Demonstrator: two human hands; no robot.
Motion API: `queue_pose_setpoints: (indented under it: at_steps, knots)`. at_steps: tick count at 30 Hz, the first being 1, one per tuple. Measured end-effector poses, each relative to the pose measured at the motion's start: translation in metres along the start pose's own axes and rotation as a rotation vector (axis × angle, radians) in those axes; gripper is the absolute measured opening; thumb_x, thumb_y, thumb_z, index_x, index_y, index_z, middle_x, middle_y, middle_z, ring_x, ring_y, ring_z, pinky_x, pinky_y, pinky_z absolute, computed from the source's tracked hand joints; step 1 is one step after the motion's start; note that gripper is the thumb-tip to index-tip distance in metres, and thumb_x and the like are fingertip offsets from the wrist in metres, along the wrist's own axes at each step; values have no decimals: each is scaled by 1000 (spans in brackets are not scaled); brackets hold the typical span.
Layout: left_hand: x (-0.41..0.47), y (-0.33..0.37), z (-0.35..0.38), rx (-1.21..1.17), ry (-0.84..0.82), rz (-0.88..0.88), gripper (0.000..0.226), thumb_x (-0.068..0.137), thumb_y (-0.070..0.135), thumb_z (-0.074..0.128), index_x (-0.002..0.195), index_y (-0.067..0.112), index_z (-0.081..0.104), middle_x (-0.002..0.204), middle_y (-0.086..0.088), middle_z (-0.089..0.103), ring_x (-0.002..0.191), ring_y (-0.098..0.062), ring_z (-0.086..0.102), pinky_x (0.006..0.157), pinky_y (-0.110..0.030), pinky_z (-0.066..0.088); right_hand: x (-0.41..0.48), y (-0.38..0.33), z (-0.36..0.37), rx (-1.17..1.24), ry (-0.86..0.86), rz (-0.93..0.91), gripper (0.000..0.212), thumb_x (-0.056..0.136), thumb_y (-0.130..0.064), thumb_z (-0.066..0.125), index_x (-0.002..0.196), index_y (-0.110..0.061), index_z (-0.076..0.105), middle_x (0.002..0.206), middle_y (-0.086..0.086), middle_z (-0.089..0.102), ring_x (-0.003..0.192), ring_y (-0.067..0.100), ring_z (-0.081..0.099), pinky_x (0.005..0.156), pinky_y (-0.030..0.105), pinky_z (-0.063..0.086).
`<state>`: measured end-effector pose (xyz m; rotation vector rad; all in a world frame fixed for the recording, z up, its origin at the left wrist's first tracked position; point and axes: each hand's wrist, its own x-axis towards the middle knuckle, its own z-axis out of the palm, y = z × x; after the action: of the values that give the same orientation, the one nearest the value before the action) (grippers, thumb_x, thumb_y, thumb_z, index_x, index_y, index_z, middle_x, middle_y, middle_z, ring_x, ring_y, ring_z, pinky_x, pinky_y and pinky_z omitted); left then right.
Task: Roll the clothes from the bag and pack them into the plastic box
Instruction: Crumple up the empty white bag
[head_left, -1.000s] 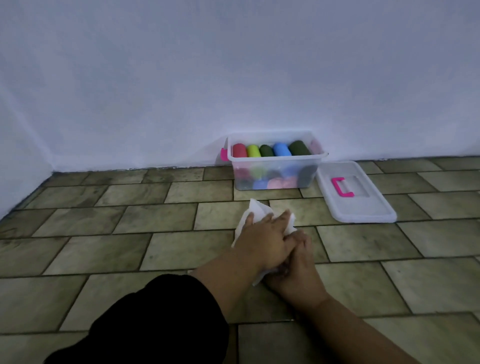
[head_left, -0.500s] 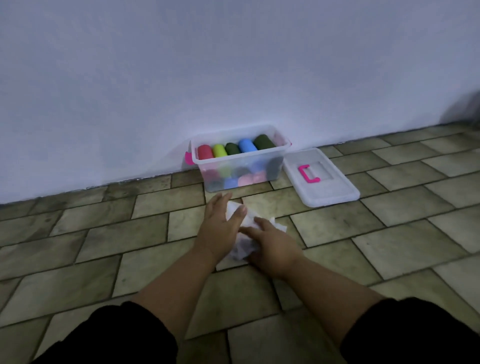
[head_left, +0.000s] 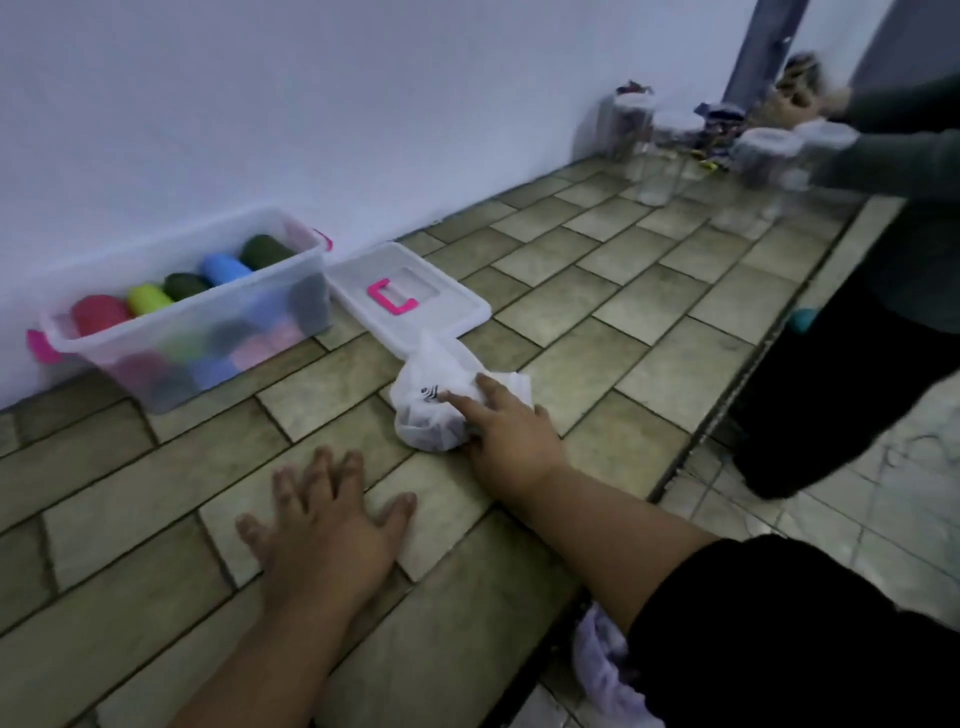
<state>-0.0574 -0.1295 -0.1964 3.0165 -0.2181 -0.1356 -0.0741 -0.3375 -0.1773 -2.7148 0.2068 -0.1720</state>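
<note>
- Your right hand (head_left: 511, 434) lies on top of the white plastic bag (head_left: 428, 415) at the centre of the frame. The fingers are stretched out over the crumpled plastic, not curled round it. The thumb is hidden, so you cannot tell whether it pinches the bag.
- Your left hand (head_left: 327, 525) is flat on the tiled floor (head_left: 597, 291), lower left of the bag and apart from it. The fingers are spread and hold nothing.
- The bag sits bunched on the floor, its top just touching the near corner of the box lid (head_left: 452, 306).
- The lid lies flat with its pink handle (head_left: 390, 299) facing up, just right of the plastic box (head_left: 244, 325).
- The plastic box stands open against the wall (head_left: 311, 104) at mid left. A top row of rolled clothes (head_left: 224, 267) shows red, yellow-green, dark green, blue and dark green, with more rolls blurred behind the clear side.
- A lilac cloth (head_left: 602, 660) lies bunched by your black sleeve at the bottom right.
- Another person (head_left: 831, 389) stands at the right edge, reaching toward clear jars (head_left: 631, 130) at the upper right.
</note>
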Motion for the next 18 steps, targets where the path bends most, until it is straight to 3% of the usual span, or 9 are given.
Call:
queue_pose_setpoints:
  at_steps: [7, 11, 13, 15, 18]
  knots:
    - [-8, 4, -7, 19, -34, -11, 87, 72, 86, 10, 146, 40, 12, 159, 9, 2, 145, -26, 1, 108, -63, 11, -6, 13, -15, -5, -15, -72, 54, 85, -27, 49, 133, -49, 42, 153, -1, 30, 131, 23, 42, 99, 40, 37]
    - [-31, 47, -23, -24, 16, 18, 65, 86, 63, 36, 141, 29, 35, 154, -1, 24, 140, -28, 22, 107, -57, 23, -27, 54, -42, 55, -44, -68, 55, 87, -17, 48, 133, -46, 46, 154, -3, 28, 131, 26, 41, 103, 38, 38]
    - [-53, 92, -25, -107, 169, 259, 54, 87, 50, 47, 134, 23, 48, 145, -3, 40, 129, -26, 40, 101, -48, 34, -39, 87, -60, 26, -26, -43, 55, 86, -17, 49, 134, -44, 45, 153, -2, 29, 130, 26, 42, 101, 39, 41]
    - [-88, 147, -19, -254, 270, 648, 46, 85, 39, 50, 125, 18, 57, 129, -4, 55, 114, -26, 53, 93, -40, 42, -54, 127, -79, 7, 48, 25, 57, 85, -17, 50, 134, -44, 45, 152, 0, 32, 128, 26, 44, 98, 40, 43]
    - [-137, 226, 15, -244, 147, 1183, 30, 83, 34, 49, 106, 20, 62, 106, 0, 62, 95, -22, 57, 77, -36, 46, -89, 203, -99, 116, 297, 220, 50, 86, -19, 53, 132, -41, 49, 147, 2, 38, 124, 28, 48, 95, 40, 45]
